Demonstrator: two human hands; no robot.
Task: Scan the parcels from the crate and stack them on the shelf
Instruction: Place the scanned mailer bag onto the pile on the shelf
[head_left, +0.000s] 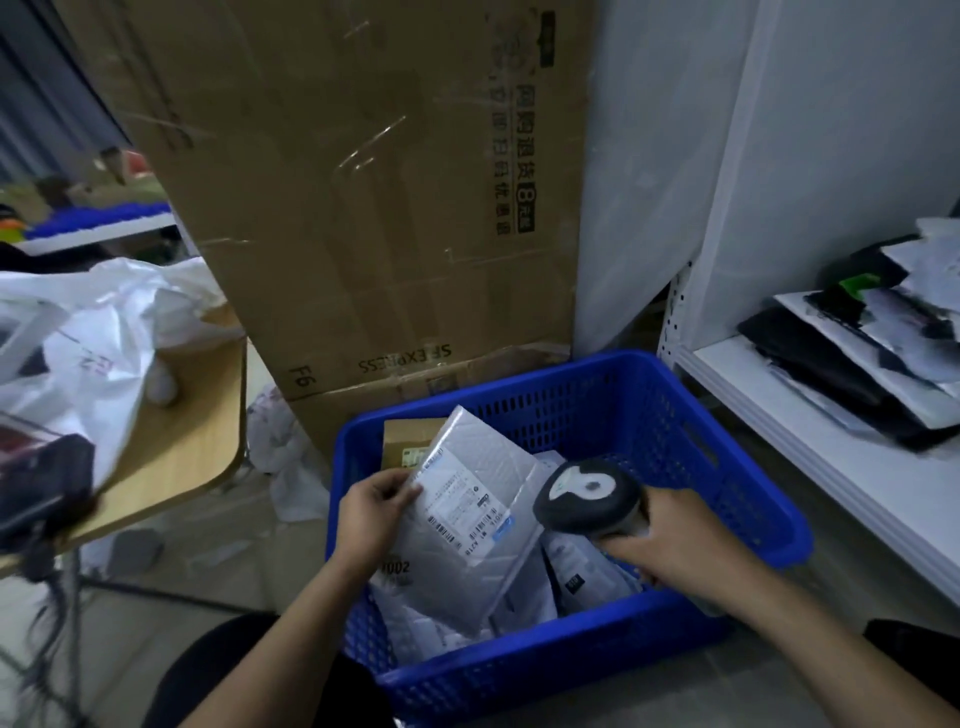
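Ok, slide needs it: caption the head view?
Left hand holds parcel over crate; right hand holds scanner beside it.

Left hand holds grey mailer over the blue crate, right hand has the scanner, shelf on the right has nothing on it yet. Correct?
No: the shelf already carries a pile of black and white parcels, as the head view shows. The rest stands: left hand holds the grey mailer over the blue crate, right hand grips the scanner.

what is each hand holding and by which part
The left hand pinches the grey mailer by its left edge. The right hand grips the scanner by its handle, below its head.
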